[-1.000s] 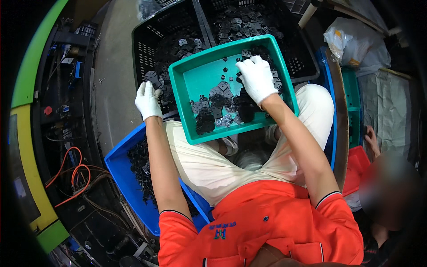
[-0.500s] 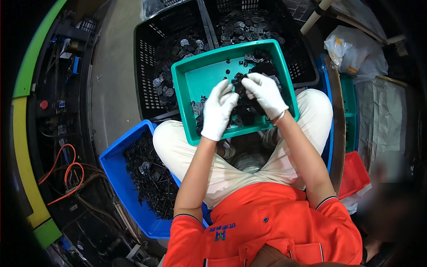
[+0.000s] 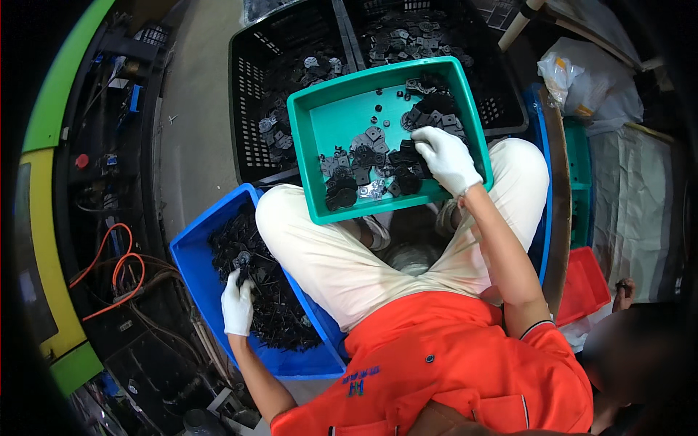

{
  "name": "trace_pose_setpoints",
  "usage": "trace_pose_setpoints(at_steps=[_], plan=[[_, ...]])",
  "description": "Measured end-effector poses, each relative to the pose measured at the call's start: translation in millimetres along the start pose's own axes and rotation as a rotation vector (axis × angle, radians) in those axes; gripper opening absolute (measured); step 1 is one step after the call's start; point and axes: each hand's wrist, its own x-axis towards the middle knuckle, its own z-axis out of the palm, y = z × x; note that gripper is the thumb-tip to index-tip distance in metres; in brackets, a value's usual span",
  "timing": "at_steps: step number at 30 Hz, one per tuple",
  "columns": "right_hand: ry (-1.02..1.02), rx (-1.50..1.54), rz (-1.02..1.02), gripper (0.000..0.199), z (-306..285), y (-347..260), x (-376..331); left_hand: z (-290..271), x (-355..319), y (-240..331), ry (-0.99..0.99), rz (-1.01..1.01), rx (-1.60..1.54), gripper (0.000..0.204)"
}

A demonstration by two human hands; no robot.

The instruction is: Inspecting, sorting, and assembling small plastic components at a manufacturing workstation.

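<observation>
A green tray rests across my thighs with dark plastic parts in it. My right hand, in a white glove, is over its right half. The fingers are curled together above the black parts, and whatever they hold is hidden. My left hand, also gloved, is over the blue bin at my left. Its thumb and forefinger are apart, just above a tangle of thin black plastic runners. A greyish piece lies among the runners beyond its fingertips.
Black perforated crates with more dark parts stand beyond the tray. At the left is a machine with an orange hose. A red tray, plastic bags and another person's hand are at the right.
My left hand has left the tray and moved down and left to the blue bin. The right hand has stayed over the tray, dropping slightly lower. More of the parts now show.
</observation>
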Motion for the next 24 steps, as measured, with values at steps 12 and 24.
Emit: trace_pose_setpoints(at_steps=[12,24], plan=[[-0.19,-0.352,-0.132,0.027,73,-27,22,42,-1,20,0.422,0.371,-0.102,0.023],[-0.055,-0.466,-0.136,0.014,85,-46,10,187,86,174,-0.212,0.436,-0.614,0.042]])
